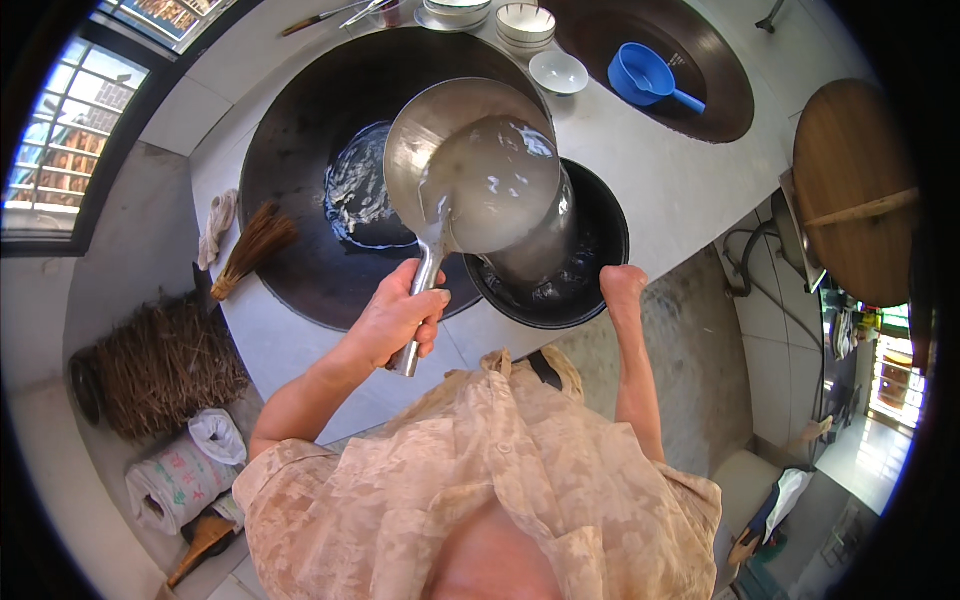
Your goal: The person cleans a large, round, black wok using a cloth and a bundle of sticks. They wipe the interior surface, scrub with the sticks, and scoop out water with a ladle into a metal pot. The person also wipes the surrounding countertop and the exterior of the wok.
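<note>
My left hand (pixel 401 311) grips the metal handle of a large ladle (pixel 420 135). The ladle is tilted to the right, and cloudy water (pixel 517 180) spills over its rim into a black basin (pixel 616 232). My right hand (pixel 624 285) is closed on the right rim of that basin, which has water in the bottom. Behind and left of the ladle is a big dark wok (pixel 300 112) set into the counter, with a shallow pool of water (pixel 364 195) in it. The ladle hides part of the wok and of the basin.
A whisk brush (pixel 259 244) and a cloth (pixel 217 229) lie at the wok's left edge. Stacked bowls (pixel 525 26) and a single white bowl (pixel 559 73) stand behind. A blue dipper (pixel 641 75) rests in a second wok (pixel 720 90). A round wooden lid (pixel 855 187) is at right.
</note>
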{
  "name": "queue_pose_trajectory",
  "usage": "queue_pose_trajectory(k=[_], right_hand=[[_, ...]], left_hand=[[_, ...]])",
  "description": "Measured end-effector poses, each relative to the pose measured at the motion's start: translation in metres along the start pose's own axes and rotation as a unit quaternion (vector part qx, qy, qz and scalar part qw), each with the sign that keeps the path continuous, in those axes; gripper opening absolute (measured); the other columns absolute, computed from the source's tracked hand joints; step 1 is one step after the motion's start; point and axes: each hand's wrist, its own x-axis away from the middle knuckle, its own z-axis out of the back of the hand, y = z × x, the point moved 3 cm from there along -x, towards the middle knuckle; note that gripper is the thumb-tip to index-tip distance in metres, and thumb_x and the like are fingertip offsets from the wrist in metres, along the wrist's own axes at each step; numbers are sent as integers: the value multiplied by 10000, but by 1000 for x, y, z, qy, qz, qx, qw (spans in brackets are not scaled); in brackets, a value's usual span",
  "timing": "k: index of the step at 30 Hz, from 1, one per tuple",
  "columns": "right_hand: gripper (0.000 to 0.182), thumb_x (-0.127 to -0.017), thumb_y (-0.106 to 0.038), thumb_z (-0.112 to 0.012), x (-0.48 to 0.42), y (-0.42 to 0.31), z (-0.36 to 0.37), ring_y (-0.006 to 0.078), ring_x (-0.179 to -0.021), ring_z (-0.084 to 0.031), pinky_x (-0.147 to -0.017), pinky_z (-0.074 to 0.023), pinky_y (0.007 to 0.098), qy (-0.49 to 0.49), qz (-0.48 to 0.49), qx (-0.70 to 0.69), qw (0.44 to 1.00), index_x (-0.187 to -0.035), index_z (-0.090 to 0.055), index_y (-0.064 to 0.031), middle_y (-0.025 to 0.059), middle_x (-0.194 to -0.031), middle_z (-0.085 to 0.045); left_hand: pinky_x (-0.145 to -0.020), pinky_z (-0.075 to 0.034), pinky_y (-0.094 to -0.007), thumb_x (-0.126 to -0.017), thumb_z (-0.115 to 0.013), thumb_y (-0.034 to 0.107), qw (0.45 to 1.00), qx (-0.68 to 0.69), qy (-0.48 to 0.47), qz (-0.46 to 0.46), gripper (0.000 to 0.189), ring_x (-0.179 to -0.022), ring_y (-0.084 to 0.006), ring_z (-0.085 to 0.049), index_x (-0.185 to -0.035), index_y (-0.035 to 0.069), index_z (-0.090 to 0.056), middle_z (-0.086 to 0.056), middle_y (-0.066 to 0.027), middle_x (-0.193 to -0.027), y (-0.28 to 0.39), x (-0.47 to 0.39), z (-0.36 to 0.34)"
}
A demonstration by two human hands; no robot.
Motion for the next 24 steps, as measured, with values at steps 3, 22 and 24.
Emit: queue_pose_trajectory(k=[3, 22, 24], right_hand=[[160, -581, -113, -480, 2, -4, 3, 345, -572, -583, -511, -417, 409, 23, -7, -6, 1000, -486, -548, -5, 194, -572, -563], [104, -523, -126, -568, 10, -9, 8, 269, -417, -530, -364, -368, 388, 81, 281, 278, 915, -431, -534, -94, 98, -463, -520], [97, -528, -131, -580, 13, -9, 13, 262, -430, -542, -377, -379, 388, 58, 253, 310, 915, -438, -550, -112, 87, -473, -533]], left_hand=[[-351, -374, -249, -803, -517, 57, 997, -54, 10, -61, 229, -399, -65, -398, -995, 32, -396, -406, 0, -564, -7, -11, 3], [-346, -400, -282, -748, -520, 108, 902, -114, 385, -161, 208, -369, -138, -466, -907, 4, -435, -486, -68, -531, -62, -184, 187], [-358, -423, -301, -737, -520, 115, 882, -129, 439, -115, 227, -383, -162, -498, -907, -6, -428, -513, -97, -553, -77, -203, 214]])
